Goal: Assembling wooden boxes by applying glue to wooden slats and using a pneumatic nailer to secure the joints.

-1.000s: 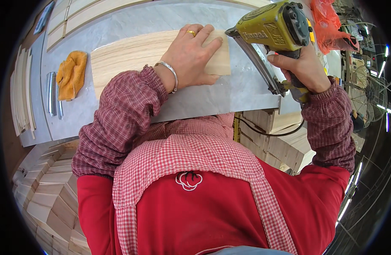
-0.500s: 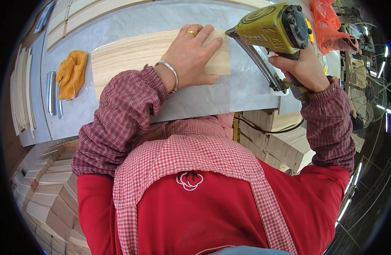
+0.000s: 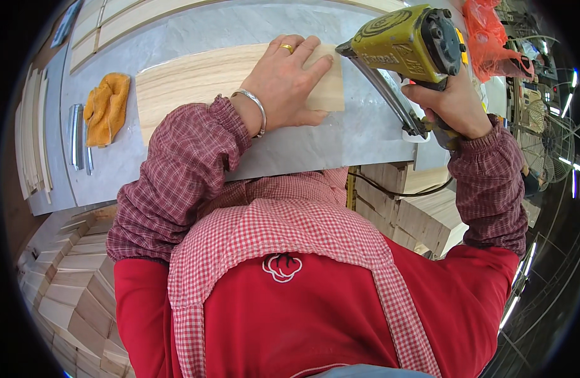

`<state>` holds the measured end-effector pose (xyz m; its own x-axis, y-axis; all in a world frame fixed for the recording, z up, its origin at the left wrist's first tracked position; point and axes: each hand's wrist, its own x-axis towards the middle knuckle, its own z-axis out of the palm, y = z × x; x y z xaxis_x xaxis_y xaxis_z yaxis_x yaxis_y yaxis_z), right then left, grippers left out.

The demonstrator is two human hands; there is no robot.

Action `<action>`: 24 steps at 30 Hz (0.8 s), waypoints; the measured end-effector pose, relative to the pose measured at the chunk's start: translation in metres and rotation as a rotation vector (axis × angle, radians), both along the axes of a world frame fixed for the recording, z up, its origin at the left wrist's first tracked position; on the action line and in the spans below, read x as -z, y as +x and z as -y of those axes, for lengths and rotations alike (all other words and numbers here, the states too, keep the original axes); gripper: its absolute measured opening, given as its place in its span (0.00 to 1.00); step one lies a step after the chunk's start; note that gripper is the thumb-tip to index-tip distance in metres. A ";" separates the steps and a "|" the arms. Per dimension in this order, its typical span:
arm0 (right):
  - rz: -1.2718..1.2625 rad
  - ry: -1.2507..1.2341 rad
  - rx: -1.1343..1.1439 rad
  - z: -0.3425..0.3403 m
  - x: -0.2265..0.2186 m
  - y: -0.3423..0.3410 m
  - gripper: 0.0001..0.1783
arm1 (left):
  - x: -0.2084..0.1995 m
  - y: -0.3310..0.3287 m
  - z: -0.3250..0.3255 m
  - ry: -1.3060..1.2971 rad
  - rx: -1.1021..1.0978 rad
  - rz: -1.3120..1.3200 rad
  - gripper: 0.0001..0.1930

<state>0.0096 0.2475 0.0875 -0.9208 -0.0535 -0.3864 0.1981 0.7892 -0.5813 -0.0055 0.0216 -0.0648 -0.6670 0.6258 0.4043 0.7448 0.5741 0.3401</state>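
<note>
A pale wooden board (image 3: 189, 82) lies flat across the grey table. My left hand (image 3: 287, 79) spans it near its right end, fingers spread over the far edge and thumb at the near edge, gripping it. In my right hand (image 3: 450, 104) is the handle of a yellow-green nail gun (image 3: 387, 47), fingers wrapped round it. The gun's nose points left, at the far right corner of the board; whether it touches the wood I cannot tell. Its long magazine slants down toward the near right.
An orange work glove (image 3: 107, 110) and silvery fastener strips (image 3: 76, 138) lie at the left of the table (image 3: 271, 154). Wooden strips (image 3: 35, 135) sit beyond them. Stacked wooden pieces (image 3: 82, 290) fill the lower left. A red plastic bag (image 3: 485, 41) is at the far right; a dark hose (image 3: 397, 194) hangs below.
The board, my left hand and the nail gun have shifted very slightly to the right. Both grips look the same.
</note>
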 end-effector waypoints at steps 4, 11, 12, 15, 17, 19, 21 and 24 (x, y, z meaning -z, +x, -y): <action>0.026 0.064 -0.013 -0.003 -0.001 0.001 0.20 | 0.001 0.000 0.000 0.001 -0.004 0.002 0.34; 0.113 0.105 0.082 -0.006 -0.009 0.021 0.21 | 0.002 -0.001 0.000 0.011 0.007 0.001 0.34; 0.071 0.078 0.047 -0.006 -0.007 0.024 0.21 | 0.001 -0.001 0.000 -0.009 0.003 0.010 0.34; -0.057 -0.001 -0.061 -0.006 -0.001 0.030 0.23 | -0.002 -0.001 0.001 -0.072 -0.011 0.037 0.36; -0.074 -0.005 -0.073 -0.007 0.001 0.031 0.23 | -0.003 0.000 0.002 -0.074 -0.013 0.034 0.36; -0.106 -0.011 -0.097 -0.008 0.002 0.032 0.24 | -0.004 0.001 0.003 -0.078 -0.015 0.028 0.35; -0.121 -0.016 -0.107 -0.008 0.004 0.036 0.24 | -0.004 0.001 0.003 -0.082 -0.014 0.026 0.35; -0.113 -0.048 -0.052 -0.011 0.002 0.051 0.23 | -0.004 0.000 0.000 -0.059 -0.010 0.029 0.35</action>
